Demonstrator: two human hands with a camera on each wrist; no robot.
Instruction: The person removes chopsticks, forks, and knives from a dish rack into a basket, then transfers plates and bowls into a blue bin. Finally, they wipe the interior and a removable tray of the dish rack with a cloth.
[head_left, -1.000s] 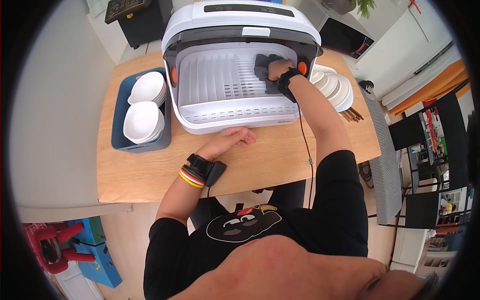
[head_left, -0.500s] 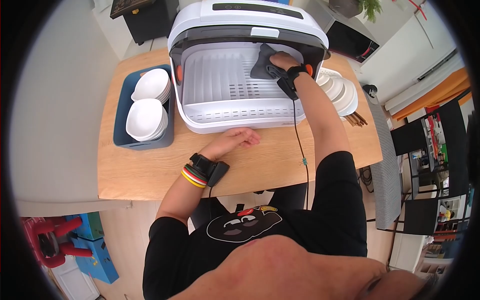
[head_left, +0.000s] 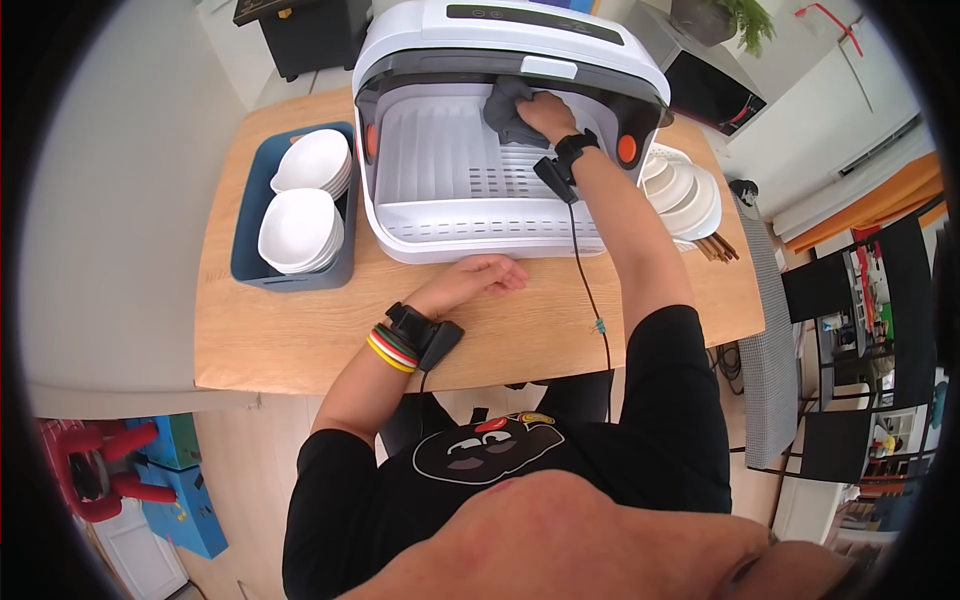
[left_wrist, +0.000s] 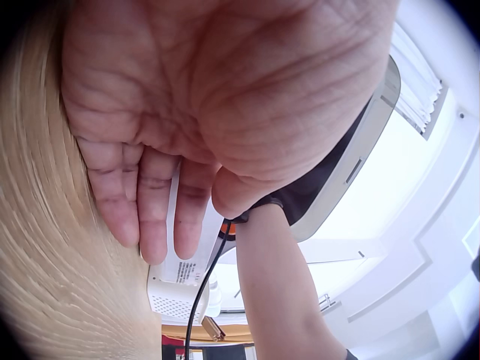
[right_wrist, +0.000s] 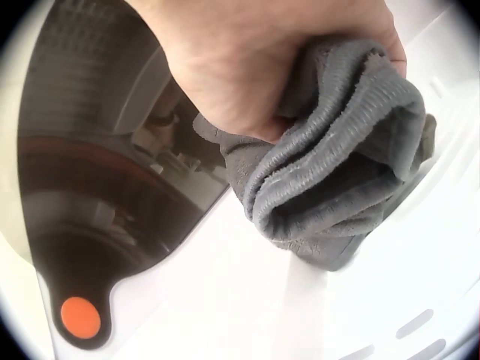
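Note:
My right hand [head_left: 548, 116] grips a bunched grey cloth [right_wrist: 337, 165] inside a white dish dryer [head_left: 430, 247], near the back of its ribbed rack [head_left: 420, 160]. The right wrist view shows the cloth folded over under the curled fingers, beside the dark see-through lid [right_wrist: 97, 150] with its orange round hinge cap [right_wrist: 80, 318]. The lid is raised. My left hand [head_left: 482, 276] lies on the wooden table just in front of the dryer, holding nothing. Its fingers [left_wrist: 154, 202] are relaxed and slightly bent in the left wrist view.
Left of the dryer, a blue bin [head_left: 300, 283] holds stacks of white bowls [head_left: 300, 230]. On the right are white plates [head_left: 690, 200] and a bundle of wooden chopsticks [head_left: 716, 247]. A black cable [head_left: 590, 285] hangs from the right wrist across the table [head_left: 500, 350].
My right hand has moved the cloth from the rack's right side leftward and toward the back of the dryer. The left hand has stayed on the table.

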